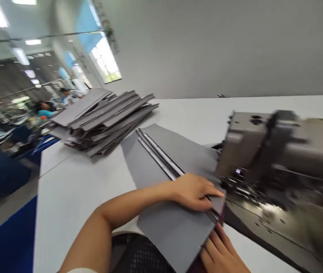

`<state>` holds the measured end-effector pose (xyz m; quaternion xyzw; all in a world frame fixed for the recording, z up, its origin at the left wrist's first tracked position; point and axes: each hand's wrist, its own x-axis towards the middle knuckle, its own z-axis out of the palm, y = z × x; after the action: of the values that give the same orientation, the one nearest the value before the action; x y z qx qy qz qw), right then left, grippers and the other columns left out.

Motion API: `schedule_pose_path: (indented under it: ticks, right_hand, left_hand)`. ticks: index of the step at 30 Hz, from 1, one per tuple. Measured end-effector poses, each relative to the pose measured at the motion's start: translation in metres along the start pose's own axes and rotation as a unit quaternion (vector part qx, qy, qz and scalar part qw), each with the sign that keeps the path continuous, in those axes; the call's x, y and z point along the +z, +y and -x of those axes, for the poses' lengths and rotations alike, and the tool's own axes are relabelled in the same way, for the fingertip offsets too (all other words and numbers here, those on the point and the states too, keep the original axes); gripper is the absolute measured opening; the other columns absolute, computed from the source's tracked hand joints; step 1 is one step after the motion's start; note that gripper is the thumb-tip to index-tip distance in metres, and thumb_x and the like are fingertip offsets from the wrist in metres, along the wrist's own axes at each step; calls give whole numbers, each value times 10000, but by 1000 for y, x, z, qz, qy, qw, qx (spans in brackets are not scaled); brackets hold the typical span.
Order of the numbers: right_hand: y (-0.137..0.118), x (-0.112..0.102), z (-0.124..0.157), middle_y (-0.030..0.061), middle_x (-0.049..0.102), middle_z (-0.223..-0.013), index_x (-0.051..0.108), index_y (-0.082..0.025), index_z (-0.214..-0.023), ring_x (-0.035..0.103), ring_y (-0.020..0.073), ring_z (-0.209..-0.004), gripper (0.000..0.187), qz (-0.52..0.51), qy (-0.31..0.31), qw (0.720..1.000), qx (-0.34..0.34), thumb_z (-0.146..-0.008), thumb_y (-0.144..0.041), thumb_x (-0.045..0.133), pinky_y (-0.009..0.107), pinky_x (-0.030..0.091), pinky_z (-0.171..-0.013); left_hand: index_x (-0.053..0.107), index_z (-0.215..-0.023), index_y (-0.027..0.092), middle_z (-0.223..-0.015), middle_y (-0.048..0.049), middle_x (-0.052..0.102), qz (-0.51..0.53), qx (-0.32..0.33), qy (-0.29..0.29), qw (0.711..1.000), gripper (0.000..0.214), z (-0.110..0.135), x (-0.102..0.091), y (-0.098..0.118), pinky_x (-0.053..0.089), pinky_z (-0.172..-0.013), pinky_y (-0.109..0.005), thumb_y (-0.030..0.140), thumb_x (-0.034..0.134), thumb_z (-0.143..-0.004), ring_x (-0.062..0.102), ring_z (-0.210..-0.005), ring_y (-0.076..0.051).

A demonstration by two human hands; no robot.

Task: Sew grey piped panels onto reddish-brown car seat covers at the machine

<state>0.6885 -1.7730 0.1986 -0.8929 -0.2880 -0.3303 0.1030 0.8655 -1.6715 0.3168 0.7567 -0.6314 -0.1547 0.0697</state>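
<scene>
Grey panel lies flat on the white counter, its long side slanting from eleven o'clock toward five, with pale, narrow strips running along its middle. Take the panel as the centre of the dial, twelve being the top of the view.

The left hand rests palm down toward three o'clock, over the strips; its grip is loose, thumb and forefinger apart, pressing rather than clasping. The right hand, between four and five, has its fingers against the panel's edge; the thumb is hidden, so I cannot tell how far that grip closes. A maroon edge shows beside the panel between the hands.

At three o'clock stands a sewing machine, blurred, just beside the panel; whether they touch I cannot tell. At ten, an untidy stack of grey pieces leans across the counter's far left corner.

Behind, a plain grey wall fills twelve to two. A bright window sits at eleven; ceiling lights stretch over a long workroom at ten, where two people appear small and blurred. Below, between eight and nine, is a blue container.
</scene>
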Motion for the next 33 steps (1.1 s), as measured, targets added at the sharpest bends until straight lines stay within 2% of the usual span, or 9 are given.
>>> schedule_pose_path:
  ticks: [3, 6, 9, 14, 18, 23, 27, 30, 33]
  right_hand:
    - [-1, -17, -20, 70, 693, -1093, 715, -209, -1066, 523, 300, -1184, 289, 3, -33, 999, 27, -853, -372, 605, 509, 267, -1131]
    - [-4, -29, -30, 99, 678, -1191, 725, -178, -1077, 499, 316, -1237, 308, -8, -69, 996, 55, -865, -362, 596, 525, 272, -1138]
    - [-10, -28, -25, 121, 664, -1244, 722, -150, -1106, 482, 339, -1271, 318, -26, -102, 992, 70, -859, -315, 607, 560, 263, -1154]
    - [-15, -21, -17, 135, 636, -1300, 707, -137, -1148, 453, 369, -1303, 350, -56, -136, 987, 70, -848, -301, 629, 622, 182, -1183]
    - [-13, -25, -22, 121, 691, -1177, 748, -167, -1052, 519, 367, -1216, 283, -64, -140, 985, 74, -825, -320, 677, 620, 178, -1175]
    - [-3, -22, -29, 103, 732, -1026, 769, -189, -950, 583, 331, -1101, 195, -51, -114, 988, 90, -800, -306, 726, 577, 289, -1127]
    - [5, -19, -34, 72, 736, -912, 772, -206, -936, 606, 316, -1054, 159, -35, -100, 990, 98, -792, -263, 736, 557, 318, -1116]
    - [4, -26, -35, 105, 730, -975, 763, -156, -993, 585, 326, -1101, 233, -18, -86, 991, 97, -796, -270, 713, 541, 308, -1128]
    - [-4, -34, -34, 166, 705, -1103, 741, -75, -1071, 551, 343, -1162, 388, -24, -75, 993, 88, -789, -339, 696, 499, 320, -1122]
  left_hand:
    - [586, -1343, 159, -1019, -76, 690, 17, -2, 23, 1000, 496, 0, -2, -4, 489, -885, -316, 228, 463, -868, 634, -984, -231]
    - [607, -1314, 158, -929, -67, 667, 17, -9, 32, 999, 519, 0, -2, -2, 481, -814, -321, 195, 457, -819, 619, -882, -222]
    - [622, -1286, 132, -858, -57, 636, 12, -23, 39, 999, 525, 0, -1, 4, 472, -786, -320, 176, 447, -793, 593, -828, -211]
    - [659, -1221, 97, -850, -66, 627, -4, -34, 44, 998, 489, -2, 2, 12, 468, -789, -329, 164, 428, -795, 577, -812, -206]
    - [649, -1240, 112, -845, -59, 620, -24, -33, 48, 998, 494, -2, 6, 14, 466, -768, -334, 151, 432, -798, 565, -808, -205]
    - [650, -1225, 136, -895, -65, 633, -55, -40, 57, 996, 458, -9, 7, 7, 479, -798, -355, 151, 435, -820, 568, -851, -217]
    - [660, -1164, 157, -936, -67, 657, -54, -28, 74, 995, 392, -17, 8, -2, 481, -864, -365, 145, 455, -830, 576, -900, -222]
    - [648, -1133, 160, -950, -68, 650, -30, -23, 113, 993, 350, -12, 11, -5, 471, -885, -362, 127, 469, -834, 567, -919, -216]
    - [644, -1050, 186, -1098, -68, 635, 0, -10, 122, 992, 276, 1, 14, -2, 443, -932, -348, 91, 467, -861, 551, -1012, -196]
